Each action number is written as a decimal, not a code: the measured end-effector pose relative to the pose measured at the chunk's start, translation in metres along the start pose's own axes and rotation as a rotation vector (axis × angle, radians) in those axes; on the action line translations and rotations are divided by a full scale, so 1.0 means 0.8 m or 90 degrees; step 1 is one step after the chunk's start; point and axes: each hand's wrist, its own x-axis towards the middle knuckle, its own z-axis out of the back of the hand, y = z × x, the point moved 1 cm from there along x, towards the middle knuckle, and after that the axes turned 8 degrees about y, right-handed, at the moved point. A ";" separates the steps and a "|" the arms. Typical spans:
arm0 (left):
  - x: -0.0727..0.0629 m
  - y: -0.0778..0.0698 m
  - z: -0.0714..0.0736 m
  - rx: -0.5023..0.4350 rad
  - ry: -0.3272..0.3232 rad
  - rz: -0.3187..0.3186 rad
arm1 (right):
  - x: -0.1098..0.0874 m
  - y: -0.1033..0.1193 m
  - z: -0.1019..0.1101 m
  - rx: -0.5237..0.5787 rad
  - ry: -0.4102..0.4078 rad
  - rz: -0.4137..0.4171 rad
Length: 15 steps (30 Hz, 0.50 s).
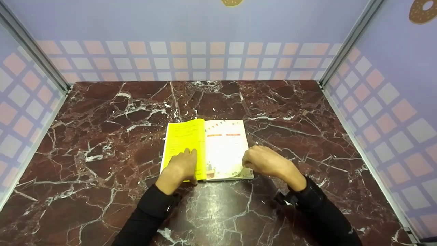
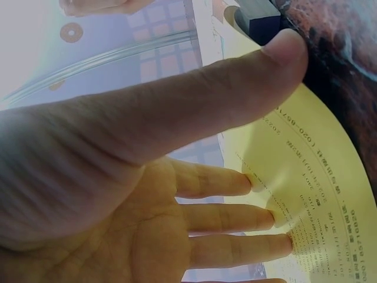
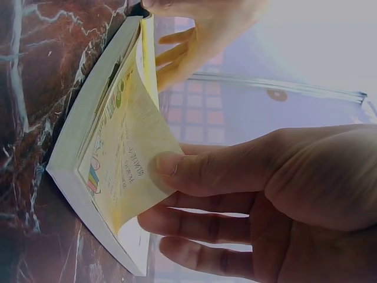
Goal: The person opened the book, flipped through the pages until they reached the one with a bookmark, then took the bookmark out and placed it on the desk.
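An open book [image 1: 227, 153] lies on the table, with a bright yellow page [image 1: 184, 136] on its left and a white printed page on its right. My left hand [image 1: 179, 167] rests on the lower part of the yellow page; the left wrist view shows its fingers fairly straight, fingertips on the paper and thumb [image 2: 288, 50] by the bottom edge. At the right edge of the book is my right hand [image 1: 268, 160]. In the right wrist view its thumb and fingers pinch the corner of a page [image 3: 132, 147], which curves up from the thick page block [image 3: 94, 118].
The dark red marbled table [image 1: 102, 198] spreads around the book. Small white flecks [image 1: 186, 109] show on it behind the book. Lilac panels with pink and white checks [image 1: 208, 61] stand at the back and both sides, joined by metal posts [image 1: 348, 44].
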 end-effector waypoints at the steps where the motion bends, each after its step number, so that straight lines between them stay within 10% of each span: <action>1: 0.000 0.000 0.000 -0.001 0.001 0.000 | 0.000 0.000 0.000 -0.003 0.000 -0.002; 15: -0.001 0.000 0.001 -0.003 -0.002 -0.002 | 0.002 0.000 0.001 0.005 0.004 -0.009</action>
